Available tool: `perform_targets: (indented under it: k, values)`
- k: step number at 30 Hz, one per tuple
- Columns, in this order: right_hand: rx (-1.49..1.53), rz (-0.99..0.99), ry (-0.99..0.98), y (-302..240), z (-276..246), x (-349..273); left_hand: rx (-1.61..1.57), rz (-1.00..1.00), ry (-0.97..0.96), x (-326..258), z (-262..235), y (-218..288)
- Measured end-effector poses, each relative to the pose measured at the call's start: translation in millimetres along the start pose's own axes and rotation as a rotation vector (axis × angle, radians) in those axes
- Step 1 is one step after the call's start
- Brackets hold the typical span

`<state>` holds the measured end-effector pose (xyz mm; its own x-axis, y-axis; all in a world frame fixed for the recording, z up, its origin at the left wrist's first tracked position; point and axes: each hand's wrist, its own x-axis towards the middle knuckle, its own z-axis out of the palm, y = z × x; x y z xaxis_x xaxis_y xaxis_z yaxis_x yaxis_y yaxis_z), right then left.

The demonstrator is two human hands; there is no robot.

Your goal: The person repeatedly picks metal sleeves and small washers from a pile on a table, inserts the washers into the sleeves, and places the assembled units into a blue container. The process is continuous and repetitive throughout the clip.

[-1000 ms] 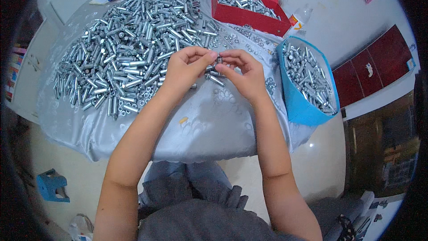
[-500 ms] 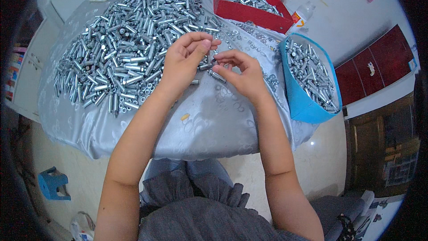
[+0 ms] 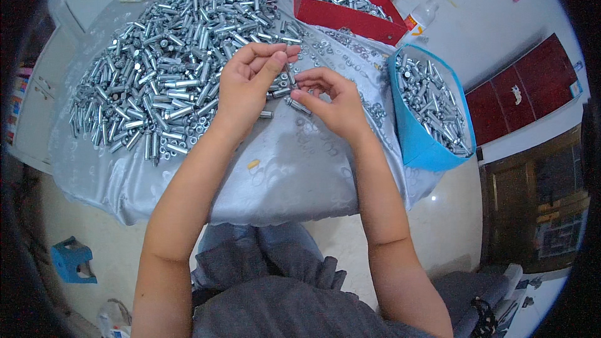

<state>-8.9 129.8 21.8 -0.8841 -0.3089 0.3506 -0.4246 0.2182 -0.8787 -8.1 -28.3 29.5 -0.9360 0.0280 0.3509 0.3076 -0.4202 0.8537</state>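
My left hand (image 3: 247, 84) pinches a small silver metal piece at its fingertips, over the edge of a big heap of silver bolts and sleeves (image 3: 169, 62). My right hand (image 3: 332, 103) holds a silver bolt (image 3: 298, 106) that points left toward my left hand. Both hands hover over the pale grey cloth (image 3: 275, 169) that covers the table. Scattered silver washers and nuts (image 3: 350, 44) lie just beyond my right hand.
A blue bin (image 3: 422, 144) full of assembled bolts stands at the right edge of the table. A red box (image 3: 341, 9) with more bolts sits at the back. A small plastic bottle (image 3: 418, 20) stands beside it. A blue stool (image 3: 72, 261) stands on the floor lower left.
Both hands have shifted slightly up toward the heap. My left fingers have reached up to the pile's edge while my right hand keeps the bolt.
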Motion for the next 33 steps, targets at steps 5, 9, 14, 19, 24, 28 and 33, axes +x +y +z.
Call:
perform_targets:
  k: [5, 9, 14, 19, 24, 28, 33]
  values:
    - [0.069, -0.006, 0.024, 1.9, 1.0, 0.4, 0.024, 0.016, -0.052, -1.1, -0.1, -6.7]
    - [0.169, -0.043, 0.127, 0.6, -0.3, 2.6, 0.239, 0.088, -0.111, -4.9, 2.1, -16.6]
    - [-0.042, -0.103, 0.197, -2.8, -4.4, 1.1, 0.385, 0.048, -0.092, -9.7, 5.9, -14.2]
    - [-0.322, -0.235, 0.154, -1.2, -2.2, 0.1, 0.399, -0.017, -0.084, -8.1, -0.1, -14.0]
    - [-0.294, -0.262, 0.211, -2.2, -0.5, 1.3, 0.333, -0.092, -0.042, -6.8, -2.1, -7.4]
    - [-0.150, -0.108, 0.203, -2.6, -6.5, 1.0, 0.144, -0.139, 0.050, -1.9, -4.9, -5.9]
    - [0.114, 0.028, 0.222, -3.2, -9.2, 1.7, 0.065, -0.371, 0.070, 0.2, -5.6, -1.7]
